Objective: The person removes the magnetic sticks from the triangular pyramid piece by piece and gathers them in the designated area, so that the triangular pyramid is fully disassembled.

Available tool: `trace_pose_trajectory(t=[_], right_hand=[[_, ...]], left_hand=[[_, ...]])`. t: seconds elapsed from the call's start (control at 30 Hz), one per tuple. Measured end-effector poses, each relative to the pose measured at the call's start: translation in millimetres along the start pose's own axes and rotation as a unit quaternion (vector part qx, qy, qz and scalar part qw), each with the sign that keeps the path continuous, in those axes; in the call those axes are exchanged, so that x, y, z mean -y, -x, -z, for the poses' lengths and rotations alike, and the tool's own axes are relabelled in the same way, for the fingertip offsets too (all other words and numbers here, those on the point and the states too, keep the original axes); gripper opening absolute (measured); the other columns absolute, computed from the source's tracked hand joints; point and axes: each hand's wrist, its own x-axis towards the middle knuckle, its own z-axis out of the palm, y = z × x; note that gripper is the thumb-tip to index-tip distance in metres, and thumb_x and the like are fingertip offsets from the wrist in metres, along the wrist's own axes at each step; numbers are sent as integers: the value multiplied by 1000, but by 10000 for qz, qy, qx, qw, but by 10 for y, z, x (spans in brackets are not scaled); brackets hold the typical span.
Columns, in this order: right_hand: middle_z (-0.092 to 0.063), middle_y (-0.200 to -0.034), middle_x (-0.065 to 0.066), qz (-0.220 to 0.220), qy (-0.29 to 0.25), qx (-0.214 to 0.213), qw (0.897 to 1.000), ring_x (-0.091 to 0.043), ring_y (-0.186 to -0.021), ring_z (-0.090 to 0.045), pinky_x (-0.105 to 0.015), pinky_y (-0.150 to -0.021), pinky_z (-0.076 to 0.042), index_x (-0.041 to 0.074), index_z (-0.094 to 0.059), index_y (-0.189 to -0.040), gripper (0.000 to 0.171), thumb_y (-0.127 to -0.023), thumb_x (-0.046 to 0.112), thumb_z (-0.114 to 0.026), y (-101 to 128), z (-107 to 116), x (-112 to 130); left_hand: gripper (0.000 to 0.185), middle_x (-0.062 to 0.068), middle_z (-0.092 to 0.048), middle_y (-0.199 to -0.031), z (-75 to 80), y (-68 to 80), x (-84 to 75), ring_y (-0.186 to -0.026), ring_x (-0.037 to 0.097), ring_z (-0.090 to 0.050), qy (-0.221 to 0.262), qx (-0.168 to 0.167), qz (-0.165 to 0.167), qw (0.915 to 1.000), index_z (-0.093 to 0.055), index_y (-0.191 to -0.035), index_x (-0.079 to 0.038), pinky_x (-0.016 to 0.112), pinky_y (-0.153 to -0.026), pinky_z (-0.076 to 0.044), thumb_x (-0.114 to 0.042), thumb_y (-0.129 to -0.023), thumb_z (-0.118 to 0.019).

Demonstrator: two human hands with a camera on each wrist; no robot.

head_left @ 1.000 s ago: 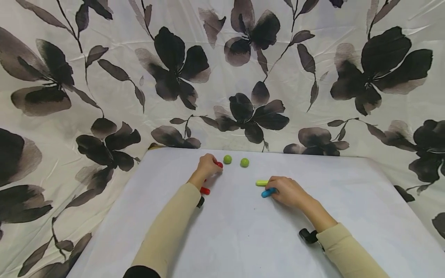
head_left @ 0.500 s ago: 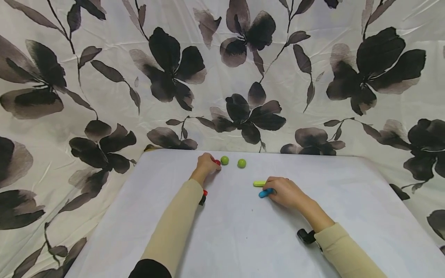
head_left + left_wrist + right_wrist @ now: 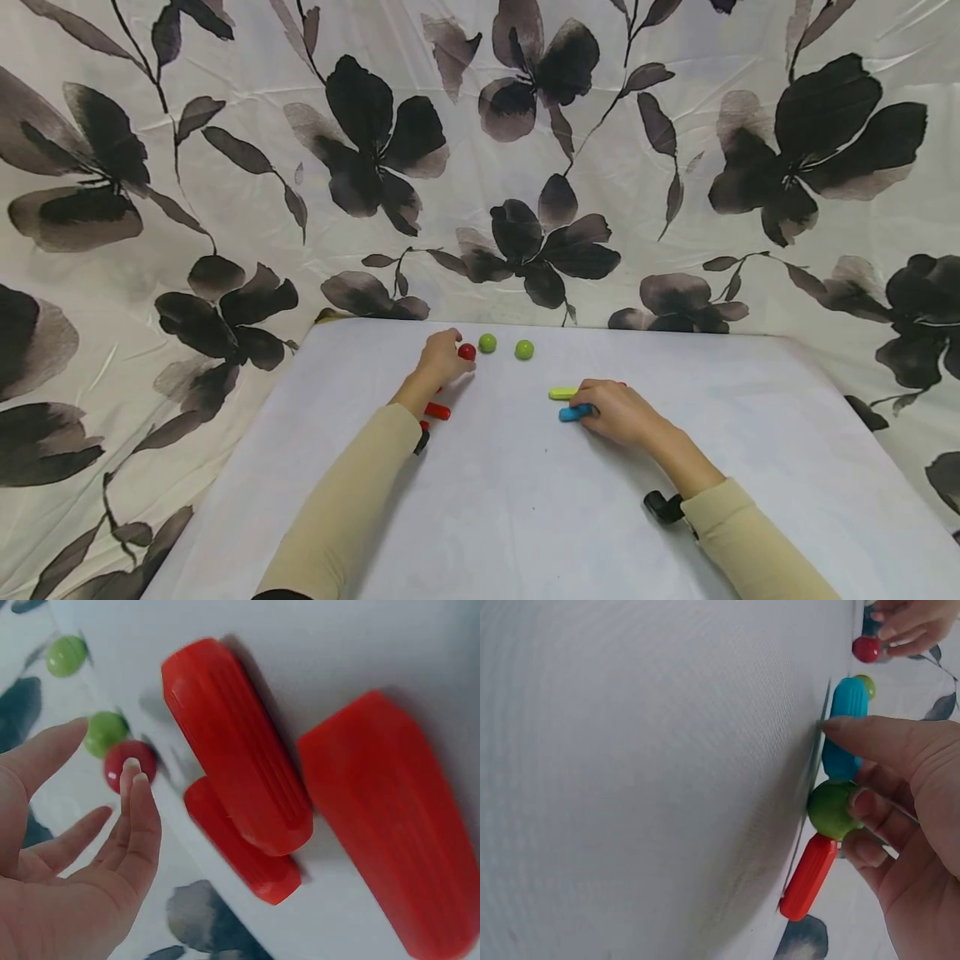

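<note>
My left hand [image 3: 438, 362] is at the table's far left with fingers spread. Its fingertips are by a red ball [image 3: 467, 352], overlapping it in the left wrist view; contact is unclear. Several chunky red ridged sticks [image 3: 236, 746] lie under that wrist. Right of centre, my right hand [image 3: 618, 414] pinches a blue ridged stick [image 3: 847, 705] between thumb and fingers. Its other fingertips are at a green ball [image 3: 829, 810], which sits between the blue stick and a red stick [image 3: 808, 877]. A yellow-green stick [image 3: 562, 393] is beside this hand, its right end hidden.
Two light green balls, a left one [image 3: 487, 343] next to the red ball and a right one [image 3: 524, 350], lie near the back edge of the white table [image 3: 480, 517]. A floral cloth [image 3: 450, 167] hangs behind that edge.
My left fingers have loosened from the red ball, which now shows more fully. The left forearm has shifted slightly left, uncovering a red stick. My right hand stays put while the blue stick turns slightly.
</note>
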Motion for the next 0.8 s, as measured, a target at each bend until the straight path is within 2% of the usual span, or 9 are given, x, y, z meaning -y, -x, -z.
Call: trace_pose_trajectory(t=[0.1,0.2,0.43,0.53,0.6,0.67,0.8], right_hand=[[-71,-101,0,23,-174,89,9998,-20,-99,-68,-44,-90,-55,7,-78,-107,22,-85,7,-83,-1,7,-16],[-72,-103,-1,-68,-256,195,9995,-21,-101,-68,-44,-93,-55,6,-77,-108,22,-86,8,-82,-8,16,-28],[-71,-105,-3,-77,-316,319,9990,-24,-104,-68,-46,-96,-54,4,-77,-110,23,-87,6,-81,-20,15,-13],[-71,-105,-2,9,-273,279,9992,-23,-103,-67,-45,-95,-54,5,-77,-109,22,-87,7,-81,-15,11,-6],[-71,-106,-2,76,-255,218,9994,-22,-101,-67,-44,-92,-54,5,-77,-108,22,-87,7,-81,-1,16,-6],[-70,-105,-2,97,-298,112,9994,-20,-95,-66,-40,-86,-54,6,-77,-108,22,-87,8,-81,19,32,-15],[-70,-104,-5,11,-429,-175,9989,-20,-81,-60,-32,-72,-49,4,-76,-108,22,-88,9,-80,56,114,-67]], left_hand=[[55,21,-62,-123,9,66,-8,-112,34,-58,-138,74,-269,9995,-56,-134,3,45,-100,-51,-17,-89,-80],[53,20,-62,-123,10,93,3,-113,33,-57,-225,193,-388,9988,-58,-132,4,44,-102,-49,-18,-89,-80],[51,19,-60,-131,-6,87,94,-120,32,-53,-197,449,-308,9983,-58,-134,3,46,-109,-45,-18,-91,-78],[51,19,-60,-132,6,101,102,-121,33,-53,-235,480,-401,9978,-58,-134,3,46,-109,-44,-17,-92,-77],[50,20,-61,-131,10,136,81,-120,33,-54,-276,487,-601,9966,-58,-134,4,46,-108,-45,-16,-92,-76],[49,21,-62,-128,-10,191,38,-117,33,-56,-290,544,-935,9937,-59,-133,4,46,-105,-46,-15,-92,-76],[45,19,-63,-124,-122,350,-125,-105,28,-60,-238,937,-1649,9816,-61,-130,3,43,-98,-50,-15,-92,-77]])
